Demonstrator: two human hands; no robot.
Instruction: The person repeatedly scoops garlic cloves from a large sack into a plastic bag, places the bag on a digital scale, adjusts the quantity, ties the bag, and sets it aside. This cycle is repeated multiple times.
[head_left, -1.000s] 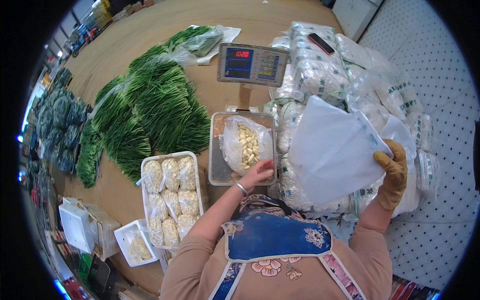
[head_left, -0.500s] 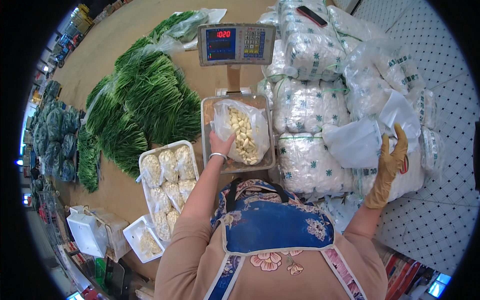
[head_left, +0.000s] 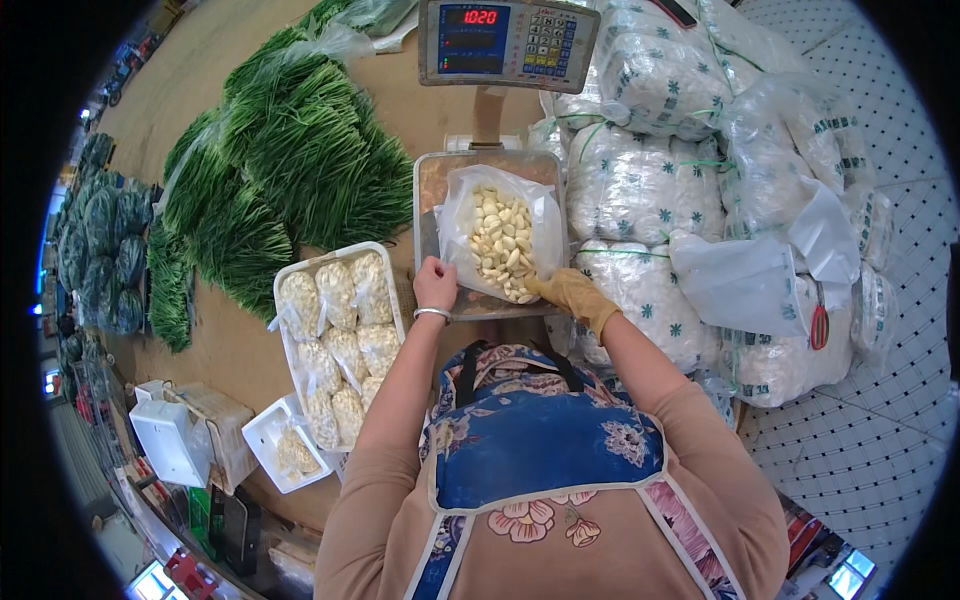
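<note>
On the pan of a platform scale (head_left: 424,235) lies a clear plastic bag (head_left: 547,210), its mouth spread wide around peeled garlic cloves (head_left: 500,235). My bare left hand (head_left: 436,285), with a bracelet at the wrist, is closed at the bag's near left edge. My right hand (head_left: 580,297), in a tan rubber glove, pinches the bag's near right edge, close to the lowest cloves. The scale's display (head_left: 507,42) glows with red digits above the pan.
A white crate (head_left: 283,340) of small filled bags stands left of the scale, beside a white foam tray (head_left: 262,440). Green leafy stalks (head_left: 300,150) are heaped beyond. At right, wrapped bales (head_left: 640,300) are stacked, with loose white bags (head_left: 740,285) and red-handled scissors (head_left: 820,328) on them.
My right hand has come from the loose bags on the bales to the garlic bag. My left hand has shifted from the cloves' side to the near left edge. The view has moved.
</note>
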